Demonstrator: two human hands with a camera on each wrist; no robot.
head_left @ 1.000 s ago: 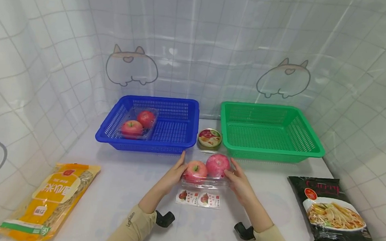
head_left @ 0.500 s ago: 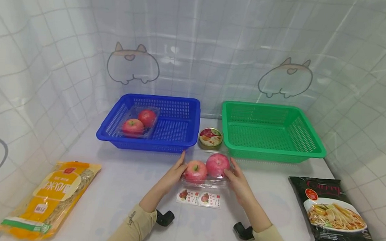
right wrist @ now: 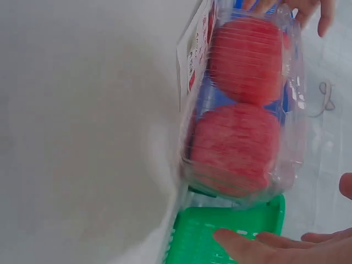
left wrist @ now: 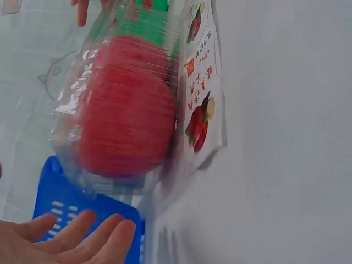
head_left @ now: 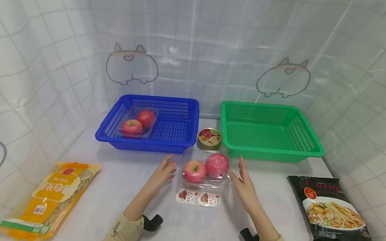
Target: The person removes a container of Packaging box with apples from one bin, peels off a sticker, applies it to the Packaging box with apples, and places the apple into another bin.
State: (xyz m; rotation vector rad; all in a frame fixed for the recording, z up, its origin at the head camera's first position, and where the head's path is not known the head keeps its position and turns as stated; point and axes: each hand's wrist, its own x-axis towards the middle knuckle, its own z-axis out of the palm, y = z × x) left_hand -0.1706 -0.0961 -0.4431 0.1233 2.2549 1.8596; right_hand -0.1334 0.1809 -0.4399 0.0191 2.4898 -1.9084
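Observation:
A clear plastic box (head_left: 204,184) with two apples (head_left: 194,171) inside stands on the white table in front of the baskets. Just left of it, my left hand (head_left: 163,172) is held with fingers loosely extended and a gap to the box. On the other side my right hand (head_left: 245,186) spreads its fingers and thumb close by the box's right end. Both wrist views show the box between the hands, its ribbed wall facing each palm. Two small labels with apple pictures (head_left: 198,198) lie on the table at the near side of the box.
A blue basket (head_left: 149,147) at back left holds another clear box of apples (head_left: 132,128). A green basket (head_left: 269,156) stands at back right, with a round tin (head_left: 209,137) between them. A yellow pasta bag (head_left: 56,189) lies left, a black curry noodle bag (head_left: 333,213) right.
Both hands have let go of the apple box and moved apart, the left one leftward, the right one slightly rightward. The box stays in nearly the same place.

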